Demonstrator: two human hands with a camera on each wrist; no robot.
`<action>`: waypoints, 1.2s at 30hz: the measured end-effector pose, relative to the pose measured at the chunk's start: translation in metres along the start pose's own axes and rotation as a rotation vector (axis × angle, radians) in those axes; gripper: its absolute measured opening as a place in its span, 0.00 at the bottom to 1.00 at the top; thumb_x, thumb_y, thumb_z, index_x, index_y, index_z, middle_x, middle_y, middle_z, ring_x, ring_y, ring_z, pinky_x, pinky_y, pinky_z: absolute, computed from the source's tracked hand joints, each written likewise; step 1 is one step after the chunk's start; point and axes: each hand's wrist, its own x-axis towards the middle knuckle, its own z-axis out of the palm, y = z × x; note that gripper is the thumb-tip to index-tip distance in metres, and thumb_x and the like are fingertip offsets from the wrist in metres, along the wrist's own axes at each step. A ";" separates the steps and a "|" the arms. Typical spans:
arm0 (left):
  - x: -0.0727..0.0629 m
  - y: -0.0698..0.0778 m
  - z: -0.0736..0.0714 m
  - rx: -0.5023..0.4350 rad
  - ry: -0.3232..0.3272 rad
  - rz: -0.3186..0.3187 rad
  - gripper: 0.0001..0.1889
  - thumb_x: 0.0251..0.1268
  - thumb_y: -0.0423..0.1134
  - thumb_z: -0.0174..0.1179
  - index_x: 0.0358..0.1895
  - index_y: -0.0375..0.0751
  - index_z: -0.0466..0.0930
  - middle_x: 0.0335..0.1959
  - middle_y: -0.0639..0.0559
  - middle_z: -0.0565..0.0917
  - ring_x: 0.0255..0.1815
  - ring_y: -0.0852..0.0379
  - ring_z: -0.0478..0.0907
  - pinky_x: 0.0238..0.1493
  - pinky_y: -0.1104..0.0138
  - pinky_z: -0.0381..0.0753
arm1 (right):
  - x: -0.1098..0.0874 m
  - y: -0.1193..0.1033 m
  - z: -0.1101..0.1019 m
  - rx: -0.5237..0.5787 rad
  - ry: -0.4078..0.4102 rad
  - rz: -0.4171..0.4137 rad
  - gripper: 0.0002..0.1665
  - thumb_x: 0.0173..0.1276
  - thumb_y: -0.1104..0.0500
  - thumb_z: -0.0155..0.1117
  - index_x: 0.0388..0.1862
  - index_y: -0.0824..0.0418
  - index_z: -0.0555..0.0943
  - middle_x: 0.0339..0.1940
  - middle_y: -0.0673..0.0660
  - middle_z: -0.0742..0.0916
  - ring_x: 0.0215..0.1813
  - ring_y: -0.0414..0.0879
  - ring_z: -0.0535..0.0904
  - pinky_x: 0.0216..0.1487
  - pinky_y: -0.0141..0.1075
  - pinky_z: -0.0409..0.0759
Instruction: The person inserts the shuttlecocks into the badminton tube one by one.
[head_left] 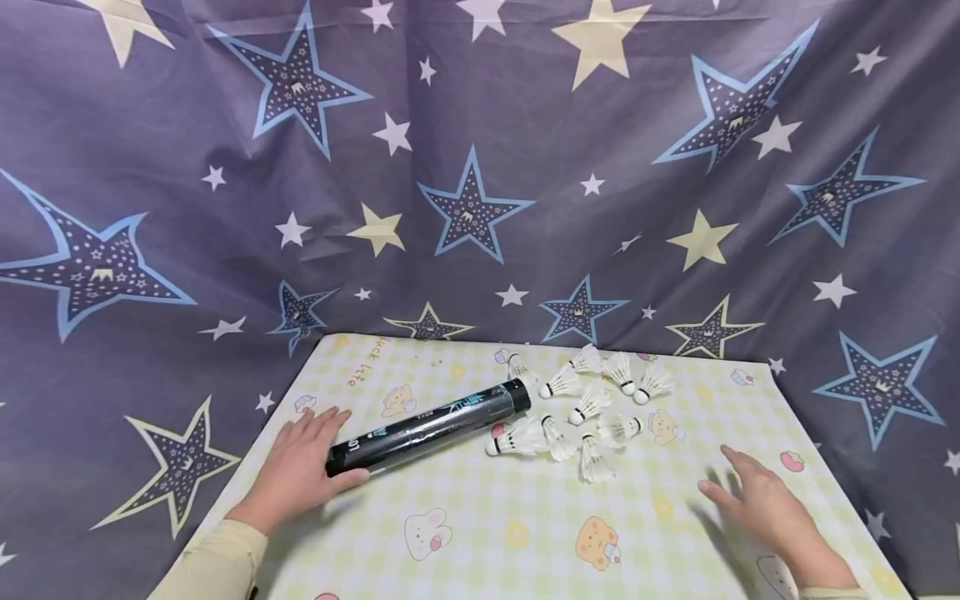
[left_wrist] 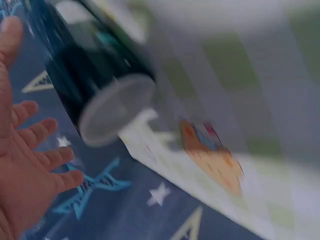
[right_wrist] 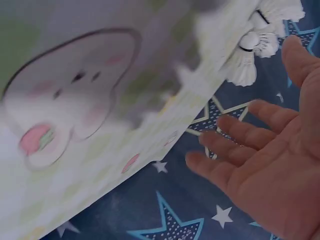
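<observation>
A black shuttlecock tube (head_left: 431, 427) lies slanted on the table, its near end to the left. Around that end my left hand (head_left: 300, 458) is spread, thumb in front and fingers behind. In the left wrist view a gap shows between the left fingers (left_wrist: 42, 132) and the tube's pale end cap (left_wrist: 117, 107). Several white shuttlecocks lie loosely heaped by the tube's far end, one of them a front shuttlecock (head_left: 517, 437). Over the right side of the table my right hand (head_left: 765, 500) is held with straight fingers and holds nothing.
The table (head_left: 480, 517) wears a green-checked cloth printed with cartoon animals. Behind it and along both sides hangs a dark purple curtain (head_left: 495, 108) patterned with stars.
</observation>
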 end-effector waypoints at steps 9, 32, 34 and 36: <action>0.029 0.053 0.026 0.015 0.034 0.044 0.51 0.60 0.66 0.74 0.78 0.36 0.69 0.76 0.33 0.75 0.76 0.27 0.70 0.76 0.33 0.66 | 0.005 -0.047 0.010 0.123 0.031 -0.067 0.42 0.76 0.42 0.69 0.76 0.69 0.73 0.72 0.78 0.78 0.70 0.79 0.75 0.68 0.71 0.73; 0.061 0.077 0.072 0.094 0.010 -0.079 0.51 0.58 0.69 0.74 0.75 0.36 0.72 0.61 0.35 0.85 0.61 0.34 0.82 0.62 0.39 0.79 | 0.012 -0.127 0.051 0.577 0.017 0.048 0.29 0.77 0.52 0.69 0.72 0.63 0.79 0.47 0.55 0.93 0.41 0.36 0.84 0.42 0.29 0.81; 0.061 0.076 0.074 0.102 0.019 -0.081 0.50 0.57 0.70 0.74 0.74 0.37 0.73 0.60 0.36 0.85 0.60 0.34 0.82 0.61 0.40 0.80 | 0.012 -0.133 0.054 0.608 0.001 0.056 0.32 0.78 0.52 0.69 0.75 0.63 0.76 0.49 0.57 0.93 0.43 0.38 0.85 0.42 0.29 0.81; 0.061 0.076 0.076 0.114 0.028 -0.080 0.50 0.57 0.70 0.74 0.73 0.37 0.73 0.60 0.37 0.85 0.59 0.35 0.83 0.60 0.40 0.80 | 0.013 -0.137 0.057 0.626 -0.002 0.054 0.34 0.77 0.51 0.69 0.76 0.64 0.75 0.51 0.58 0.93 0.44 0.40 0.87 0.43 0.29 0.81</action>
